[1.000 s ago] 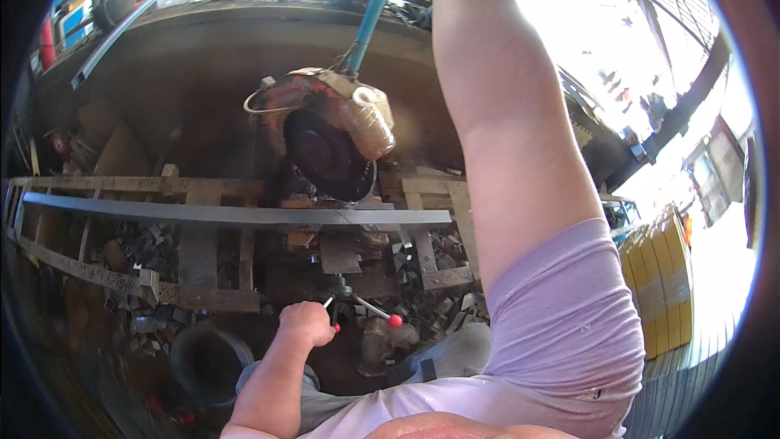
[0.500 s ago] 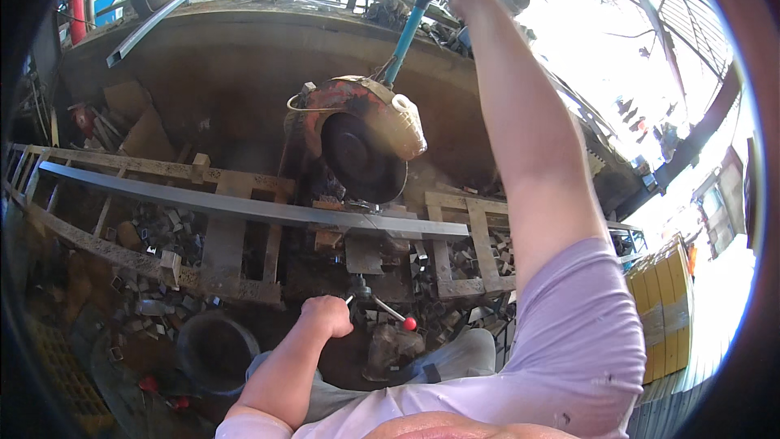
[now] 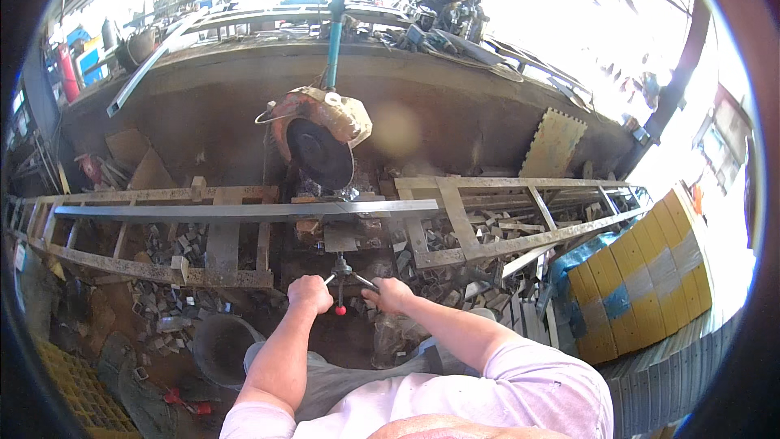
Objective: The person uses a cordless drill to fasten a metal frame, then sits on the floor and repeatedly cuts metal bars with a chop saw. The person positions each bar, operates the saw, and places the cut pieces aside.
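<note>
- Head view, left hand (image 3: 309, 293): grip closed around the left end of the vise crank handle (image 3: 345, 280), a thin steel bar with a red knob (image 3: 340, 310) hanging just below it.
- Head view, right hand (image 3: 389, 294): grip closed on the right end of the same crank handle; the two hands sit level, one on each side of the screw, about equally near to it.
- Head view, vise (image 3: 341, 237): directly ahead of the hands, just beyond the crank. Its screw runs away from the person toward the long steel bar (image 3: 244, 211).
- Head view, long steel bar: grey flat stock lying across the support frame (image 3: 219, 256), its long axis left to right, square to the screw. Its right end stops just past the vise, and most of its length runs off to the left.
- Head view, cut-off saw (image 3: 318, 142): dark abrasive disc under a rusty guard, raised above the bar, hanging on a blue handle arm (image 3: 334, 28) that rises toward the top edge. Disc and bar look apart.
- Head view, surroundings: metal offcuts (image 3: 175, 244) strewn beneath the frame, a dark bucket (image 3: 218, 345) by the left forearm, yellow panels (image 3: 642, 276) at the right, and a yellow crate (image 3: 77, 382) at the lower left.
</note>
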Demonstrator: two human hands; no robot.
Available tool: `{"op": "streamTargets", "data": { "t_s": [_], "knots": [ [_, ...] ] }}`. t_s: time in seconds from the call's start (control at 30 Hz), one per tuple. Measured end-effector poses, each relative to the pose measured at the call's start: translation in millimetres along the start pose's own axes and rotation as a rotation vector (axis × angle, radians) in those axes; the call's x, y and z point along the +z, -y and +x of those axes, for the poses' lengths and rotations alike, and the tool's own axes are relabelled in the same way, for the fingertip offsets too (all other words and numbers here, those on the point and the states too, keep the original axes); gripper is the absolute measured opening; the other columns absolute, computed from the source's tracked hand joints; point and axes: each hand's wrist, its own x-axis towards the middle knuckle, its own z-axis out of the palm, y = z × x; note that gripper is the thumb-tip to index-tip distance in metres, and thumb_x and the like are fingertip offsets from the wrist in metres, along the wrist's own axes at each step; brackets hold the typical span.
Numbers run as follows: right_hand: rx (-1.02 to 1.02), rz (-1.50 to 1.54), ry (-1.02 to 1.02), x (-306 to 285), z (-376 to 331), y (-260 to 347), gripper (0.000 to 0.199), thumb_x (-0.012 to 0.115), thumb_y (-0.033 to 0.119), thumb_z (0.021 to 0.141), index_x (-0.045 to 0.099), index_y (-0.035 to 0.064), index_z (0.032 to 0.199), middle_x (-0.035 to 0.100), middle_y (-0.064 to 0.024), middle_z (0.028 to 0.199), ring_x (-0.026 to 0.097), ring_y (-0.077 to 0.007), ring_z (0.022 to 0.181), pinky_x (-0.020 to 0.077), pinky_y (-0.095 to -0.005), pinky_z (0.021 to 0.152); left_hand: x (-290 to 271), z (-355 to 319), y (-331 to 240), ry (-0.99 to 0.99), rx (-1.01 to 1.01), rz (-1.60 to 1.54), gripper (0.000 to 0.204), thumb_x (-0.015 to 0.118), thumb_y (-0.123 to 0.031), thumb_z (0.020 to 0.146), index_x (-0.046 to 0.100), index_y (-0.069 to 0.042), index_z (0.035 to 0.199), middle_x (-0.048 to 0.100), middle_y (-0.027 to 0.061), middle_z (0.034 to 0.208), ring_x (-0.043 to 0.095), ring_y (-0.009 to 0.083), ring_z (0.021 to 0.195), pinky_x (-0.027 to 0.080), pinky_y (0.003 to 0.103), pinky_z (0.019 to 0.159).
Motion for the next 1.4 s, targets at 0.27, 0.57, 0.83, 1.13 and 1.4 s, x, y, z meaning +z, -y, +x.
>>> {"op": "streamTargets", "data": {
  "t_s": [0.27, 0.57, 0.83, 1.13, 1.4],
  "knots": [
    [0.154, 0.262, 0.079, -23.0, 16.8, 37.6, 0.049, 0.07, 0.045, 0.099, 0.079, -0.0037, 0.1, 0.078, -0.0262, 0.1, 0.078, -0.0368, 0.098, 0.0599, -0.0476, 0.087, 36.0, 13.4, 23.2, -0.102, 0.005, -0.22, 0.038, 0.076, -0.03, 0.084, 0.081, -0.005, 0.112, 0.079, 0.0217, 0.113, 0.075, 0.0375, 0.111, 0.06, 0.048, 0.098],
    [-0.316, 0.324, -0.054, -74.2, -52.9, 93.8, 0.063, 0.075, 0.051, 0.093, 0.073, 0.0005, 0.129, 0.078, -0.0246, 0.106, 0.077, -0.039, 0.102, 0.0603, -0.0462, 0.092, 190.6, 87.6, -66.3, 0.391, -0.237, -1.338, 0.039, 0.077, -0.047, 0.094, 0.073, -0.01, 0.106, 0.076, 0.0084, 0.092, 0.075, 0.0328, 0.088, 0.063, 0.053, 0.089],
    [0.021, -0.323, -0.439, -172.3, 49.6, -41.3, 0.073, 0.082, 0.039, 0.088, 0.058, 0.0114, 0.151, 0.058, -0.017, 0.153, 0.053, -0.0393, 0.143, 0.0462, -0.0477, 0.118, 210.9, 101.0, -82.0, 0.647, -0.244, -1.384, 0.043, 0.076, -0.053, 0.096, 0.065, -0.011, 0.098, 0.066, 0.0048, 0.083, 0.07, 0.0226, 0.072, 0.062, 0.043, 0.068],
    [0.014, -0.836, -0.255, -200.8, 118.7, -95.4, 0.046, 0.074, 0.022, 0.09, 0.07, 0.0209, 0.135, 0.069, -0.0059, 0.141, 0.061, -0.0287, 0.137, 0.0444, -0.0535, 0.117, 125.7, 37.5, -82.5, 0.406, 0.198, -0.004, 0.066, 0.074, -0.059, 0.092, 0.076, -0.002, 0.125, 0.075, 0.0199, 0.128, 0.07, 0.035, 0.121, 0.056, 0.046, 0.104],
    [0.247, -1.117, -0.329, -335.0, 8.2, -169.7, 0.027, 0.072, 0.015, 0.089, 0.078, 0.0165, 0.115, 0.074, -0.0056, 0.124, 0.068, -0.027, 0.123, 0.055, -0.0456, 0.1, 78.7, -1.4, -86.3, 0.441, 0.315, 0.108, 0.064, 0.076, -0.058, 0.09, 0.078, -0.002, 0.12, 0.075, 0.0217, 0.127, 0.071, 0.0368, 0.121, 0.056, 0.049, 0.105]
  ]
}}
